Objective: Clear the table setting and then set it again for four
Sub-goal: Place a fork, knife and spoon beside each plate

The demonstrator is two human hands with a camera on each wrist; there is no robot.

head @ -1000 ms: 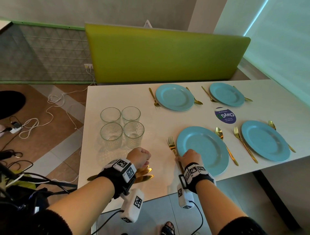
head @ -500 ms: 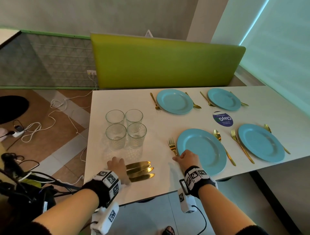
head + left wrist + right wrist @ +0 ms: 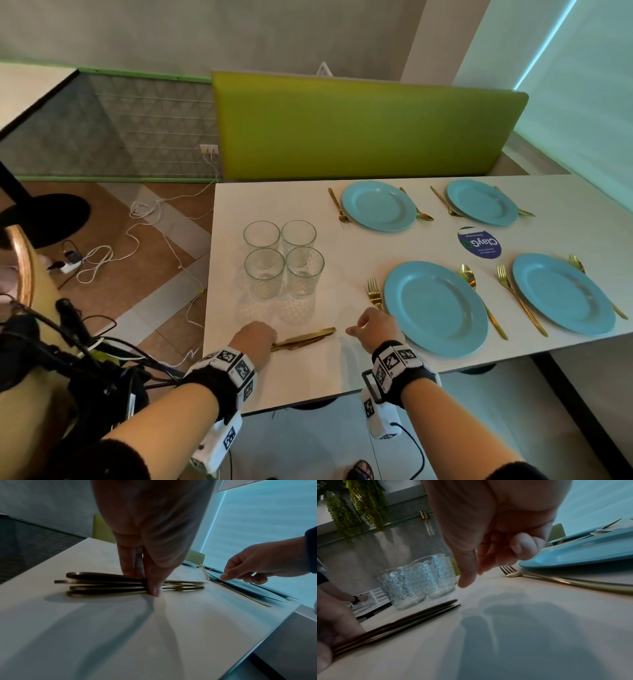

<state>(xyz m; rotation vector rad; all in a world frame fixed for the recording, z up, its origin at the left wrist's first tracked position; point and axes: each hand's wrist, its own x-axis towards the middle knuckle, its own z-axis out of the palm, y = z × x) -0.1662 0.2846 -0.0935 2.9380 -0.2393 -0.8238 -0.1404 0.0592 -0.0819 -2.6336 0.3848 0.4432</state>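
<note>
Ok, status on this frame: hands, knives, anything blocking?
Left hand pinches the gold knives, gathered flat on table. Right hand free beside near fork. Nothing blocking.

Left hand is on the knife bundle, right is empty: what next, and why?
Probably lift the gold knives clear with the left hand, whose fingers and thumb already pinch them, while the empty right hand hovers near the blades to take one for the nearest blue plate.

Four glasses [image 3: 283, 260] stand clustered near the table's [image 3: 342, 370] left edge. Knives [image 3: 305, 339] lie bundled before them at the near edge. Four plates [image 3: 435, 308] sit rightward, each with a fork [image 3: 374, 294] and spoon [image 3: 469, 274] beside it.
</note>
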